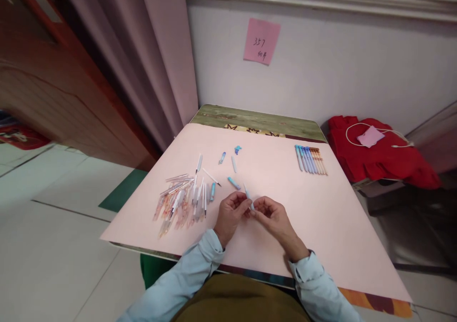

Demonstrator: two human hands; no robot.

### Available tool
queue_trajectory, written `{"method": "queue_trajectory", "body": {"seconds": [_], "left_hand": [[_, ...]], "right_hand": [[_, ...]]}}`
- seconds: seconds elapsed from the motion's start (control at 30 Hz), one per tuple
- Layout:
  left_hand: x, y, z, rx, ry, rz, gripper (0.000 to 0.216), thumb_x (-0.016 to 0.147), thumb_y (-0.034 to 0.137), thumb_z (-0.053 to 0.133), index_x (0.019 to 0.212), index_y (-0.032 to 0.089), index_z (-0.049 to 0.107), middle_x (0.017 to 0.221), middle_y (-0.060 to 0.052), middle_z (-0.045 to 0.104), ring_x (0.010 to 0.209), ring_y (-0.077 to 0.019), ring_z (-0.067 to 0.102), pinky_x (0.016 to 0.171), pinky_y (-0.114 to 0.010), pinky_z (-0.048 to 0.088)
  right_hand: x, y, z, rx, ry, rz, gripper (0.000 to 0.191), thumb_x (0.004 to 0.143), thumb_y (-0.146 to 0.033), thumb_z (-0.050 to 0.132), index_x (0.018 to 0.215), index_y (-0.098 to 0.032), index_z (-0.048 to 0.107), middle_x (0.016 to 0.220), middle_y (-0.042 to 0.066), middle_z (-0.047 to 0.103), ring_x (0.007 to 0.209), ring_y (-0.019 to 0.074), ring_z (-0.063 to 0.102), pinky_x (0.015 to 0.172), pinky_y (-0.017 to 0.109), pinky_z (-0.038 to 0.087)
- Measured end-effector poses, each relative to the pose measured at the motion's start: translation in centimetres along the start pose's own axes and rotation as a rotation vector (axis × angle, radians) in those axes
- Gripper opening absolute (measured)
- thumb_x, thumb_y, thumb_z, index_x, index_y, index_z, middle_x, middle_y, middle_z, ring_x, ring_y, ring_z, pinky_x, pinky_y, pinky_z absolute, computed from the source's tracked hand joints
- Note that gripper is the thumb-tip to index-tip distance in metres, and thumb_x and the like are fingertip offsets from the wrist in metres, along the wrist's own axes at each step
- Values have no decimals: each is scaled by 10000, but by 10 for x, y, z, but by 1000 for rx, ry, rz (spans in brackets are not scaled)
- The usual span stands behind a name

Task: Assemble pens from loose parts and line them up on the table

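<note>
left hand and right hand are pinching a pale-blue pen barrel in closed fingertips over the table; keeping it straight should help. beyond, a blue tube and, farther, a pen row are lying.

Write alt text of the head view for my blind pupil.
The left hand and right hand hold a pale-blue pen part over a pink sheet; loose pen parts lie heaped at left, a row of pens at right.
</note>
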State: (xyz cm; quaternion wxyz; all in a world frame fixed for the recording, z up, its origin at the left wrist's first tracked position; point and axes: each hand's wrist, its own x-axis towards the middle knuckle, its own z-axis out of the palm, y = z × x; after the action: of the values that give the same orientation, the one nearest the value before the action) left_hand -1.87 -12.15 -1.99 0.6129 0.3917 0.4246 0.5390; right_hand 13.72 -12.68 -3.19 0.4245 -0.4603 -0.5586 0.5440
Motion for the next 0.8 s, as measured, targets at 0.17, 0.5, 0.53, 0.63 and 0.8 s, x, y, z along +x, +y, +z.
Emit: {"method": "queue_trajectory", "body": {"seconds": [0.17,0.5,0.53,0.63,0.8], "left_hand": [[1,0,-2,-4,27,7,192,728,300,768,760,157,643,673,7,624,619,-122,561,597,-242,465],[2,5,-6,-116,48,-81,245,729,340,767,846,149,668,732,-36,687,596,-125,583,609,-262,491],[2,5,-6,-115,45,-87,248,729,339,767,850,147,667,734,-35,684,593,-122,577,596,-255,485],[2,6,-6,-127,46,-104,260,737,340,758,879,144,664,737,-35,677,598,-119,567,584,-246,475],[2,3,-8,-158,45,-103,275,756,369,733,904,147,668,732,-39,669,611,-125,564,585,-246,468]], "right_hand": [[-1,-3,3,-6,-29,3,237,775,-403,761,858,-204,661,712,-4,638,626,134,546,576,251,427],[39,-30,-16,-103,54,37,294,824,-474,673,816,-181,689,712,28,675,607,139,550,569,253,428],[51,-31,-17,-144,70,25,287,816,-465,675,813,-179,696,708,28,677,604,141,551,566,253,430],[88,-33,-14,-277,120,-36,259,820,-432,648,798,-180,708,685,23,673,587,143,544,548,249,419],[149,-35,11,-577,135,-236,218,846,-367,586,841,-212,739,673,1,672,599,148,562,583,250,416]]}}
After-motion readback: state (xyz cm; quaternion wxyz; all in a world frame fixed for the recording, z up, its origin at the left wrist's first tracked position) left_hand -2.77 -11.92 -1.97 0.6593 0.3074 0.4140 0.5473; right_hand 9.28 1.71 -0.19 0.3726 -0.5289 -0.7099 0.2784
